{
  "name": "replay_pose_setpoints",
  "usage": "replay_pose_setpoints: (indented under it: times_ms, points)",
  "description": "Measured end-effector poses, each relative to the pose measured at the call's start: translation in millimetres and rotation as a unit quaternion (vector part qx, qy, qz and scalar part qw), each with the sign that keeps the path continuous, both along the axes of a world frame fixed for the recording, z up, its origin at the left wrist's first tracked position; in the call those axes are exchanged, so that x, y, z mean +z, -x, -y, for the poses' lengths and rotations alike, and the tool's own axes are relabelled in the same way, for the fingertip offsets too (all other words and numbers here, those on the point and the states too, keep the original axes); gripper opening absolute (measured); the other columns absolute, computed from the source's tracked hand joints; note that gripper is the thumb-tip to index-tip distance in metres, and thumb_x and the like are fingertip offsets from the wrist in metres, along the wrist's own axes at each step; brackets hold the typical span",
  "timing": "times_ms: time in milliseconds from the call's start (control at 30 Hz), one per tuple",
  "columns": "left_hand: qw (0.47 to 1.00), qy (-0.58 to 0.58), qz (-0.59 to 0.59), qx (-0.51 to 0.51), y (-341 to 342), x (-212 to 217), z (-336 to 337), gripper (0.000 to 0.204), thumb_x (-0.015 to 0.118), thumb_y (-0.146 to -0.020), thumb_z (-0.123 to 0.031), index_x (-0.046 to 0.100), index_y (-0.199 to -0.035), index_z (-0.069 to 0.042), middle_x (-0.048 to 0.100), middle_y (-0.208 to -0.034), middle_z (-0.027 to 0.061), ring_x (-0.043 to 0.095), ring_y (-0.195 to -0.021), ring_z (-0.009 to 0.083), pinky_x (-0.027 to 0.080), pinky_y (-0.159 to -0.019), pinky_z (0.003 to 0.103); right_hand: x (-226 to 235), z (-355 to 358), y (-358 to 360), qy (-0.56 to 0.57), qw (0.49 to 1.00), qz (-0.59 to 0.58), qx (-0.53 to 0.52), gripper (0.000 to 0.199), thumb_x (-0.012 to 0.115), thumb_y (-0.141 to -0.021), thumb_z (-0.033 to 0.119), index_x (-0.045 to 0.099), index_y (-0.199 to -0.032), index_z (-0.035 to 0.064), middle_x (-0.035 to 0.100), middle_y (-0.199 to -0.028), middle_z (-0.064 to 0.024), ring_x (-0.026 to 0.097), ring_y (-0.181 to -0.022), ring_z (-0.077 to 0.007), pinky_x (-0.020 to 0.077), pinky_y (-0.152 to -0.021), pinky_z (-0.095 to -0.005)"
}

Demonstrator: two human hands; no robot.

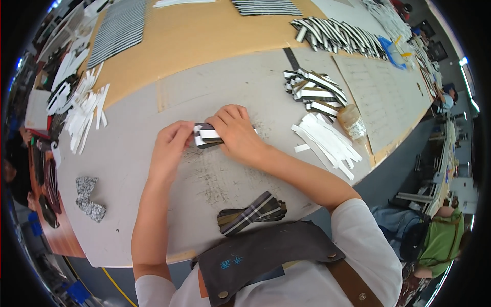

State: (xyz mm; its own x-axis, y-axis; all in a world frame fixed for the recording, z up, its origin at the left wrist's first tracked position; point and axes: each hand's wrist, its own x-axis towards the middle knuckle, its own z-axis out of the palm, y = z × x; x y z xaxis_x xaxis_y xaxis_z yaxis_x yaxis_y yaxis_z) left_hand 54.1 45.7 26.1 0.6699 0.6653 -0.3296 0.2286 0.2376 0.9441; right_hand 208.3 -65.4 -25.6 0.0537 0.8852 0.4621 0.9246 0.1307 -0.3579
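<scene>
Both my hands are at a small folded strip of black-and-white striped fabric [207,136] on the grey tabletop. My left hand [173,142] pinches its left end between thumb and fingers. Lying over the other end is my right hand [236,134], fingers curled down onto it and hiding much of that side. Near my apron, a bundle of dark plaid fabric strips [251,212] lies crossed over itself. A grey patterned bow tie [90,199] sits far to the left.
To the right are a pile of striped strips [318,93], white strips [327,142] and a jar [352,123]. More striped strips [340,37] lie behind, beside a blue tray [393,52]. White strips [84,115] are at left. A person in green [444,238] is at lower right.
</scene>
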Motion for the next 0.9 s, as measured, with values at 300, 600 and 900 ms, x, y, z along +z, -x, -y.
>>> replay_pose_setpoints:
  times_ms: [300,600,900]
  points:
    - [0.995,-0.089,-0.042,-0.006,50.0,2.9,40.9,0.014,0.061,-0.094,-0.013,0.066,-0.095,0.0,0.055,-0.077,-0.0046,0.042,-0.07,0.0044,0.037,-0.065,0.02,88.6,72.9,-149.6,-0.083,0.973,0.059,-0.207,0.048,0.064,-0.07,-0.002,0.051,-0.116,0.0024,0.052,-0.103,-0.017,0.053,-0.093,-0.0383,0.0433,-0.082,-0.044]
    - [0.962,-0.229,-0.098,-0.113,74.3,8.4,84.6,0.012,0.074,-0.082,-0.008,0.065,-0.087,-0.002,0.063,-0.076,0.0075,0.056,-0.065,0.0139,0.044,-0.058,0.027,62.5,110.8,-99.3,0.07,0.992,-0.01,-0.108,0.042,0.075,-0.079,0.013,0.061,-0.118,0.0063,0.058,-0.118,-0.012,0.054,-0.109,-0.031,0.0452,-0.093,-0.0381]
    - [0.893,-0.382,-0.057,-0.23,82.8,-11.6,124.4,0.023,0.081,-0.065,-0.01,0.06,-0.073,-0.004,0.051,-0.075,0.0071,0.049,-0.076,0.0275,0.044,-0.067,0.037,41.7,139.0,30.3,0.236,0.947,-0.16,0.144,0.031,0.078,-0.068,0.013,0.067,-0.097,0.0078,0.058,-0.1,-0.006,0.055,-0.096,-0.0259,0.0448,-0.084,-0.0396]
